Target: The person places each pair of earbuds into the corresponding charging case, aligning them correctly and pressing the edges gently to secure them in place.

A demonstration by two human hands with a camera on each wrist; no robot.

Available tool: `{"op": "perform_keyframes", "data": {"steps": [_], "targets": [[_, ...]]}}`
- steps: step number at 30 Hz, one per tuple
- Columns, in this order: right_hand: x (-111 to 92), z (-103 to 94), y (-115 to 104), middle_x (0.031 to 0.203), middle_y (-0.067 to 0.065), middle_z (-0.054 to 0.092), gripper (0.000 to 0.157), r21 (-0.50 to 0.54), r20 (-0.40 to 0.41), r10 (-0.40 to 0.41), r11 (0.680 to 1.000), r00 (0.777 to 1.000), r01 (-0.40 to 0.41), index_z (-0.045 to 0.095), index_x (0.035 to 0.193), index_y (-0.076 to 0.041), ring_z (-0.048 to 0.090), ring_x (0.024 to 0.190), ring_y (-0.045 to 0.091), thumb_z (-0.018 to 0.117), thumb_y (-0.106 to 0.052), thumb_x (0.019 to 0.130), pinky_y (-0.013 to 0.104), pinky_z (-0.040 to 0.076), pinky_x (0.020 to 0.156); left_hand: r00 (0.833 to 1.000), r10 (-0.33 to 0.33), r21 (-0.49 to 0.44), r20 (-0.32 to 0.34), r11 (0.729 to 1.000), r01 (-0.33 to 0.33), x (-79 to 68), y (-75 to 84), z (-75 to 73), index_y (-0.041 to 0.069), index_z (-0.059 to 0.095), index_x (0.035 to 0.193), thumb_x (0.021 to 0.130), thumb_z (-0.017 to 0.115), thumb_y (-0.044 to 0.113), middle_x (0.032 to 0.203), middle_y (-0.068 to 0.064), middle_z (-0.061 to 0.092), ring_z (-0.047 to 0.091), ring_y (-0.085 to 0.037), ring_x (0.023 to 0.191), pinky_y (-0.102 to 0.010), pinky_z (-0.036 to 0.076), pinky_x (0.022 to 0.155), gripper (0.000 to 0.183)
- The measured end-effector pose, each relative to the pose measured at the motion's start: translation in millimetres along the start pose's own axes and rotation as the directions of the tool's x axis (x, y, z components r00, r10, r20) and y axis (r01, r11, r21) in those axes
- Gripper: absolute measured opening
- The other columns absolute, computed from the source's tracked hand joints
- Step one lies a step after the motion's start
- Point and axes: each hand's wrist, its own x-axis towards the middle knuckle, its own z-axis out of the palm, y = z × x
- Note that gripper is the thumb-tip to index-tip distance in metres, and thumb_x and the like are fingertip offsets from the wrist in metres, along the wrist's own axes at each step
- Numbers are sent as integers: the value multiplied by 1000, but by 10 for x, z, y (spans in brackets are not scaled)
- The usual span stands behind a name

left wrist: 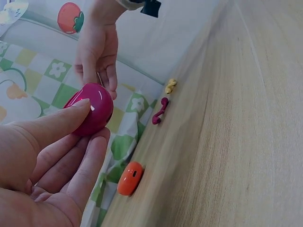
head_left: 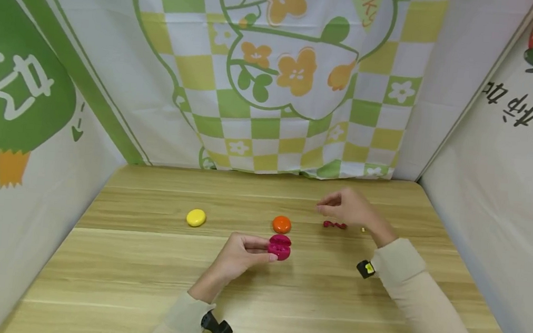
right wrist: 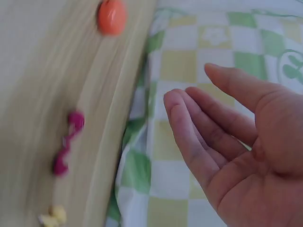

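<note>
Head view: left hand (head_left: 239,256) pinches the pink shell (head_left: 280,247) just above the worktop (head_left: 144,261) | right hand (head_left: 350,208) empty, fingers loose, over the pink squiggle (head_left: 335,225) | step: picking up filling; next needs a fingertip pinch.

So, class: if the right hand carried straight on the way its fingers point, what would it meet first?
The right hand points leftward above the table. Its way looks free; the orange shell lies lower and nearer, though depth is unclear.
</note>
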Motion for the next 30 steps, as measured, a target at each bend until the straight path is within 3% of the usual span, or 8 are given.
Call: {"op": "perform_keyframes", "data": {"steps": [6,9,13,16,19,23,26,30], "targets": [[232,-131,17,104,9,82,18,-233,105,-77,967,991,100,83,105,-7,77,96,22,78,-22,97,42,63,90,1000,0,-20,3,1000,0,2,7,-4,-6,77,118,87,86,7,117,-23,78,79,-16,96,-24,64,83,34],[308,-128,-7,85,0,78,13,-315,158,-91,939,983,138,82,86,-9,69,78,12,77,-17,95,34,61,76,1000,-5,-26,5,1000,5,-1,12,0,-6,77,117,87,87,7,117,-23,78,79,-15,95,-24,64,82,35],[383,-88,-25,54,-10,43,41,-354,211,-20,930,977,95,56,54,-15,34,54,5,71,-6,91,22,32,53,1000,-13,-24,1,1000,14,-6,10,-1,-5,78,117,86,87,8,117,-22,79,79,-15,94,-24,64,82,34],[434,-38,-19,48,-10,27,50,-368,232,38,928,972,51,39,49,-19,23,48,5,67,0,87,22,20,49,1000,-11,-18,-2,1000,11,-13,5,-4,-5,78,116,87,87,8,115,-21,79,80,-15,93,-24,64,82,34],[482,15,3,44,-11,31,49,-388,241,98,921,965,4,41,47,-19,26,44,3,66,1,85,20,21,46,1000,-9,-12,2,1000,9,-17,-3,2,-5,78,116,87,87,9,115,-21,79,80,-15,93,-24,64,82,33],[537,71,28,45,-8,48,33,-434,240,160,900,957,-42,61,51,-11,38,42,3,67,0,82,19,30,44,1000,-6,-11,13,1000,6,-18,-10,11,-5,78,117,87,87,9,116,-21,79,80,-15,94,-24,64,83,34],[566,94,42,52,0,64,19,-457,232,184,888,955,-60,73,62,-4,46,44,5,68,0,80,20,37,46,1000,0,-8,17,1000,1,-15,-19,12,-4,78,117,87,87,9,117,-21,79,79,-15,94,-25,64,83,33],[592,110,56,64,5,73,10,-479,219,195,875,956,-69,76,70,-3,53,51,8,73,-2,80,22,43,51,1000,5,5,25,1000,-5,-3,-36,9,-2,79,117,88,87,10,117,-19,79,79,-15,95,-26,64,85,32]]}}
